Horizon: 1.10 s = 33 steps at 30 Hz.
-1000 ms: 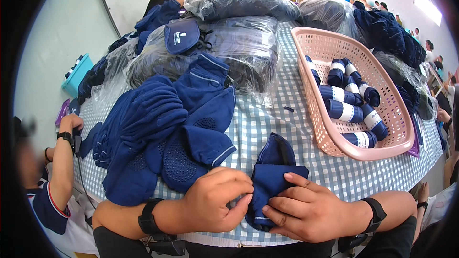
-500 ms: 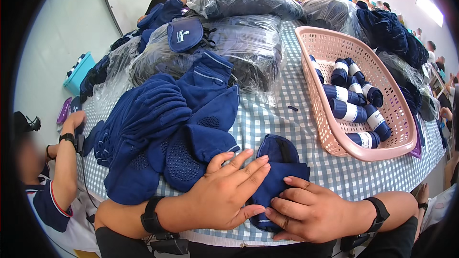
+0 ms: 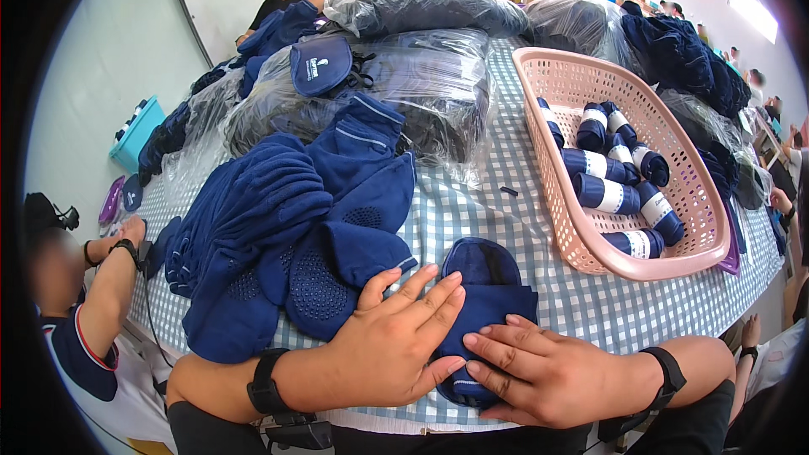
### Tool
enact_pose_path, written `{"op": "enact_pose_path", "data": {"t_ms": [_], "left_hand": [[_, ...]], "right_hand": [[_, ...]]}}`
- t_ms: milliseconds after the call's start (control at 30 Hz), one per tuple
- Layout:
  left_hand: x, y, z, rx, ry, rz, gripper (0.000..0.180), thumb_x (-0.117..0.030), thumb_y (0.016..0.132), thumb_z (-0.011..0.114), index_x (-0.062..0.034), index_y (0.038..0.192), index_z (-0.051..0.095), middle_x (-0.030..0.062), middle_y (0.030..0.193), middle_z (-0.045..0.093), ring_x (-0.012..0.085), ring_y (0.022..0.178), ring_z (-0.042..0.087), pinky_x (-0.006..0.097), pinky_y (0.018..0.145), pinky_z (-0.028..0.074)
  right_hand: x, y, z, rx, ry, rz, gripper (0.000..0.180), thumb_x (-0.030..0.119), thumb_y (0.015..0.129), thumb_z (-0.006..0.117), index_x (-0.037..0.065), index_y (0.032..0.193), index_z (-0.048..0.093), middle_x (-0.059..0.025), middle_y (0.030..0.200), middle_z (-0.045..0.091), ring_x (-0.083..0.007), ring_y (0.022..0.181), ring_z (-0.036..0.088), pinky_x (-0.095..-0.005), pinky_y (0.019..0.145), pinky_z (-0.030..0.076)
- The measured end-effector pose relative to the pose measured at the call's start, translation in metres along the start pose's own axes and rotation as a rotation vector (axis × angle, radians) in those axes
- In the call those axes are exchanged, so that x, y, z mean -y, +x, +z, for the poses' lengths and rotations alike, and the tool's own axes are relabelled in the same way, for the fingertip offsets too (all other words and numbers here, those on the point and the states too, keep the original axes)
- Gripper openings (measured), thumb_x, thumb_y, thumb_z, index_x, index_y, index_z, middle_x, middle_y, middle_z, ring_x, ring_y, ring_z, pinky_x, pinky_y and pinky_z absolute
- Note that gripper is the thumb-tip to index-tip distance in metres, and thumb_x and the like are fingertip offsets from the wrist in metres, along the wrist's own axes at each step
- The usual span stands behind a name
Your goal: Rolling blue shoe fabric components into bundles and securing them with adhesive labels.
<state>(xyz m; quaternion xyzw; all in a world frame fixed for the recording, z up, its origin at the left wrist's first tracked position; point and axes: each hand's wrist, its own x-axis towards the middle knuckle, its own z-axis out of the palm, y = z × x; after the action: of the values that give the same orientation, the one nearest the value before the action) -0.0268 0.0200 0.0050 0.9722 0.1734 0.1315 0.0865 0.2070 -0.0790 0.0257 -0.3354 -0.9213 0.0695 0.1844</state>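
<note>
Since a second ago my left hand (image 3: 396, 345) has spread flat, beside my right hand (image 3: 539, 371), fingers together, pressing one navy sock (image 3: 484, 295), lengthwise toward the pink basket (image 3: 581, 84) holding eight rolls (image 3: 602, 194).

Bright, even light falls over my bench (image 3: 539, 236); windows glare at the upper right. Fisheye bends the edges into a black rim. Shadows stay soft.
</note>
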Motion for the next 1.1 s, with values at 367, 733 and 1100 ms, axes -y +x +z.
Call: {"op": "enact_pose_path", "data": {"t_ms": [367,733,1100], "left_hand": [[0.0,0.004,-0.007,-0.126,-0.055,0.135,0.049,-0.03,0.085,0.071,0.0064,0.118,0.065,0.0249,0.127,0.062,0.0393,0.125,0.057,0.05,0.105,0.038],[0.005,-0.001,-0.005,-0.271,0.037,0.518,0.024,-0.024,0.081,0.078,-0.0044,0.095,0.074,0.0116,0.101,0.075,0.0255,0.096,0.073,0.031,0.076,0.059],[-0.001,-0.002,-0.003,-0.269,-0.027,0.458,0.027,-0.031,0.084,0.078,-0.0083,0.099,0.075,0.0102,0.099,0.075,0.0247,0.095,0.073,0.03,0.074,0.059]], "right_hand": [[-0.008,-0.007,0.006,0.025,-0.002,-0.061,0.054,0.035,0.093,0.065,-0.008,0.124,0.061,-0.0286,0.129,0.061,-0.0395,0.12,0.061,-0.0506,0.103,0.048],[-0.012,-0.005,0.006,-0.025,-0.008,-0.072,0.054,0.038,0.084,0.076,0.0,0.121,0.067,-0.0191,0.123,0.067,-0.033,0.111,0.068,-0.0434,0.096,0.055],[-0.002,-0.002,-0.002,-0.146,-0.147,-0.037,0.042,0.039,0.079,0.08,0.002,0.096,0.073,-0.014,0.1,0.073,-0.0256,0.095,0.073,-0.0322,0.072,0.062]]}}
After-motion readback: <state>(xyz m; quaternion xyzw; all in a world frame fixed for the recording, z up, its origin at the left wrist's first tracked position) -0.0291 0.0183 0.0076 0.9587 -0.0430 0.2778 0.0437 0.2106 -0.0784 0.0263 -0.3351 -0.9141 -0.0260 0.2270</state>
